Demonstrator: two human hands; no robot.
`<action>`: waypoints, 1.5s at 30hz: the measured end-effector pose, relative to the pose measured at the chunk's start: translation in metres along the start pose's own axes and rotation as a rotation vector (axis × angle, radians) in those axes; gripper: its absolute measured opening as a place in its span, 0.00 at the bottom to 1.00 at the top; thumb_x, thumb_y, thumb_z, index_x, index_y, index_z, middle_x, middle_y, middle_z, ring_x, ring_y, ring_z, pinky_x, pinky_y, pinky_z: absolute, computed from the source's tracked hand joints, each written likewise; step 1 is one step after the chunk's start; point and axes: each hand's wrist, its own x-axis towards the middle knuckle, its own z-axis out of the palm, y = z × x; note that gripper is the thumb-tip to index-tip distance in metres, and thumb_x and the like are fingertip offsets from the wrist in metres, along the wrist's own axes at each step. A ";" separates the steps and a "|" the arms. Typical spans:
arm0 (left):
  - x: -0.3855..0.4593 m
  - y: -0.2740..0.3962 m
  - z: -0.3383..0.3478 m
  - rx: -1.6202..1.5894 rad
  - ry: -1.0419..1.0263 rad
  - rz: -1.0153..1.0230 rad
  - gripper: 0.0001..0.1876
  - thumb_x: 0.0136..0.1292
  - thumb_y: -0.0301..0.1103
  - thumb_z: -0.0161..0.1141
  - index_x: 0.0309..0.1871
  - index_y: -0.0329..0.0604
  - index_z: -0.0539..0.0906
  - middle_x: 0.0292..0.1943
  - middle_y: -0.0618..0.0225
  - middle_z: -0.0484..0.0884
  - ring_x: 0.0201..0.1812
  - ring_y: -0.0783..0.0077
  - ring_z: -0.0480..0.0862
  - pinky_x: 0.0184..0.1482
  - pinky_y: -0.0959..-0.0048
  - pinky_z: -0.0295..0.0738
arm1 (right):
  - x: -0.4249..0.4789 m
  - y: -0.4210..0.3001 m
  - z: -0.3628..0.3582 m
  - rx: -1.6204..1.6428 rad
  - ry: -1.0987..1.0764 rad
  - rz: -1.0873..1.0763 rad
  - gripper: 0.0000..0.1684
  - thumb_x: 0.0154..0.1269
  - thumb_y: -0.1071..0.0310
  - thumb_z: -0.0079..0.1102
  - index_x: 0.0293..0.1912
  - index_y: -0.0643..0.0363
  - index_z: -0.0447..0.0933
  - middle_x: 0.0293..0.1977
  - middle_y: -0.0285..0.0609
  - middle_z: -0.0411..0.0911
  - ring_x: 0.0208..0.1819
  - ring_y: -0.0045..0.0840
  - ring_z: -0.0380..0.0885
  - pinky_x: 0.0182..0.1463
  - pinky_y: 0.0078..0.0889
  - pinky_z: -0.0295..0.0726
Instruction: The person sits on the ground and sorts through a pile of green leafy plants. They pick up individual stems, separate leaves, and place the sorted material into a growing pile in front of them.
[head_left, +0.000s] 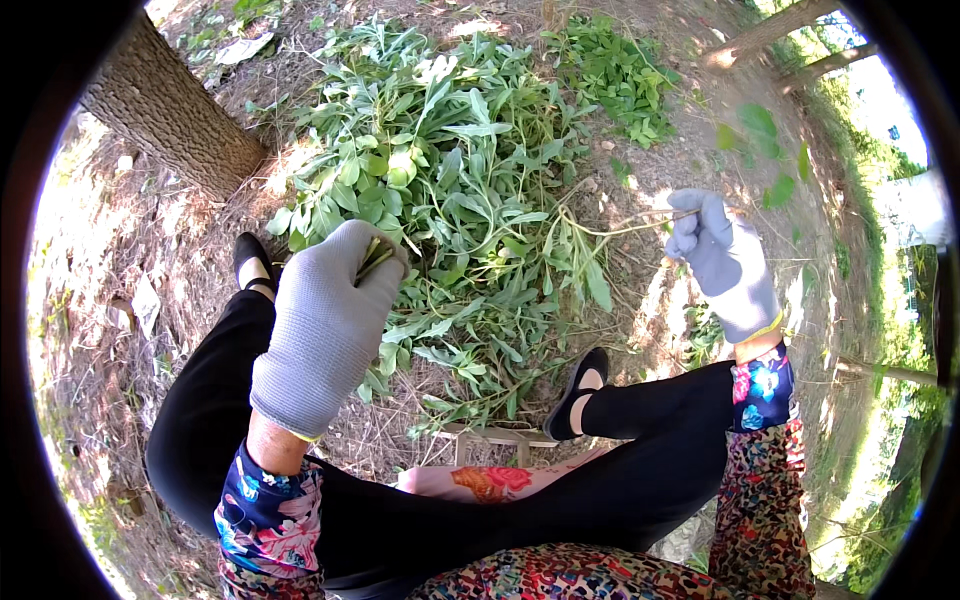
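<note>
My left hand (330, 322), in a grey knitted glove, is closed around a bunch of cut green stems (373, 259). Their ends poke out beside the thumb, and broad leaves (349, 187) show beyond the fist. Off to the right, my right hand (709, 247), gloved alike, pinches a thin plant stem (641, 223) between thumb and fingertips. Beyond those fingers are a few blurred leaves (761, 131); I cannot tell whether they grow on that same stem. Between and ahead of both hands spreads a large heap of leafy green plants (465, 157) on the ground.
A smaller pile of brighter green leaves (619, 75) lies behind the heap. A tree trunk (176, 109) rises at left, with thinner trunks (772, 34) at upper right. My black shoes (253, 259) flank the heap. A low wooden stool frame (491, 435) shows between my legs.
</note>
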 end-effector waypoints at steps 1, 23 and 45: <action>0.001 0.001 0.003 0.033 -0.016 0.005 0.08 0.64 0.31 0.57 0.37 0.33 0.77 0.20 0.58 0.77 0.20 0.68 0.77 0.26 0.69 0.70 | -0.006 0.005 -0.006 0.120 0.030 0.039 0.24 0.72 0.55 0.50 0.50 0.69 0.74 0.27 0.33 0.70 0.31 0.19 0.69 0.42 0.28 0.73; 0.035 0.007 0.060 -0.416 -0.415 0.052 0.10 0.68 0.28 0.50 0.44 0.31 0.79 0.48 0.56 0.82 0.51 0.69 0.80 0.55 0.76 0.73 | 0.002 0.023 0.000 0.580 -0.248 0.123 0.23 0.71 0.52 0.49 0.43 0.65 0.75 0.24 0.35 0.72 0.29 0.21 0.68 0.41 0.32 0.72; 0.017 0.000 0.064 -0.122 -0.320 -0.250 0.09 0.60 0.26 0.49 0.34 0.29 0.78 0.27 0.63 0.80 0.26 0.75 0.79 0.33 0.76 0.80 | -0.013 0.024 0.009 0.296 -0.196 0.044 0.25 0.72 0.53 0.47 0.41 0.71 0.75 0.24 0.36 0.73 0.26 0.20 0.71 0.44 0.35 0.79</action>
